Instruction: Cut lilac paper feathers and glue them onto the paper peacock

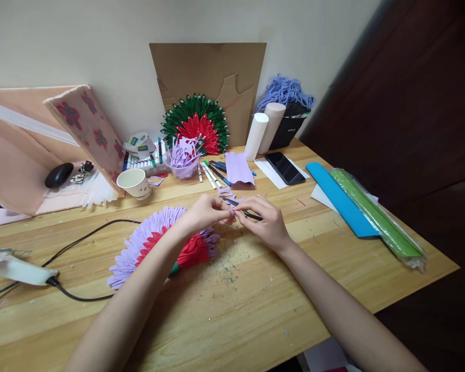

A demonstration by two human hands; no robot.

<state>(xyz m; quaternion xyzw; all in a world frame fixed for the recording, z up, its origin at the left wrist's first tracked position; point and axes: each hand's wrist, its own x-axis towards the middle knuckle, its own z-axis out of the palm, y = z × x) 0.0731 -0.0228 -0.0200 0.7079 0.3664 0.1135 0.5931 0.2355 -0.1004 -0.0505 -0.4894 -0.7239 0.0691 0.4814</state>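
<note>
My left hand [211, 212] and my right hand [265, 219] meet above the middle of the table. Their thumbs and fingertips pinch together at a tiny lilac paper piece, mostly covered by the fingers. A slim dark tool [252, 215] passes by the right fingers; whether they hold it I cannot tell. Behind the hands lie lilac paper scraps [225, 191]. Under my left forearm rests a fan-shaped flower piece of lilac and red paper petals [151, 232] with a bit of green at its base, partly hidden by the arm.
A glue gun [21, 267] with a black cord lies left. Behind stand a paper cup [134, 184], a bowl of lilac scraps [183, 168], markers [210, 175] and a green-and-red fan [196, 116]. A phone [285, 168] and wrapped green paper [375, 212] lie right.
</note>
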